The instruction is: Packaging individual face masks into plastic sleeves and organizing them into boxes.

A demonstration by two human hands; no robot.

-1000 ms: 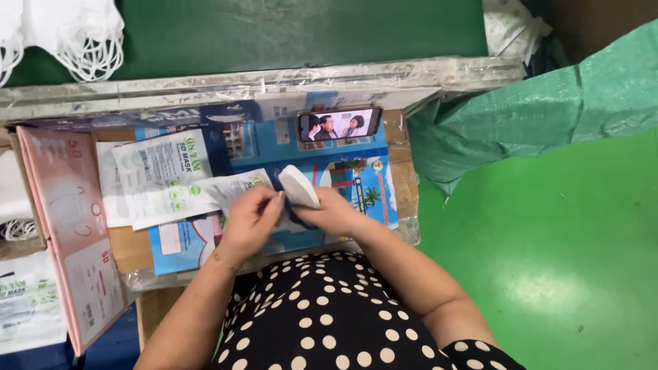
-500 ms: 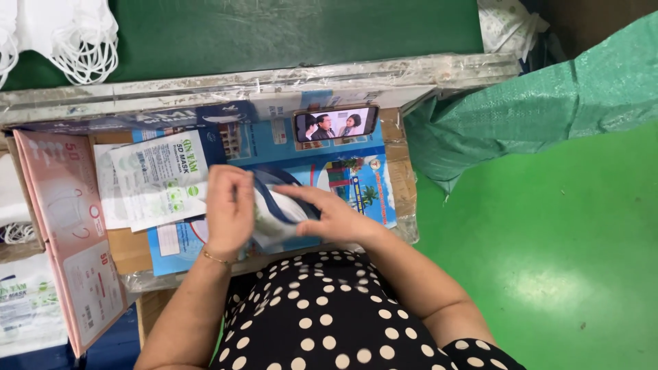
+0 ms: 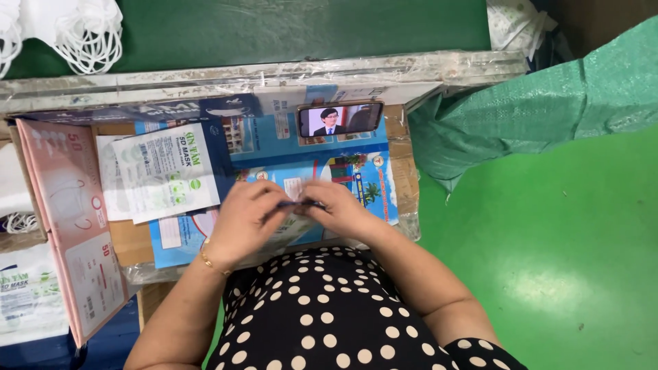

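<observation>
My left hand (image 3: pixel 243 223) and my right hand (image 3: pixel 339 209) meet over the work surface, both pinching a flat clear mask packet (image 3: pixel 296 205) along its dark top edge. The packet lies mostly hidden under my fingers. A gold bracelet circles my left wrist. To the left of my hands lies a stack of printed white mask packets (image 3: pixel 161 171). My polka-dot clothing fills the lower middle of the view.
A phone (image 3: pixel 339 118) showing a video leans at the back of the blue printed cardboard surface (image 3: pixel 356 171). A pink open box (image 3: pixel 68 219) stands at the left. White masks (image 3: pixel 86 31) lie on the dark green belt behind. A green woven sack (image 3: pixel 541 103) sits at the right above green floor.
A white mask held up by my right hand has gone into the packet; both hands came together and lowered onto the packet's top edge.
</observation>
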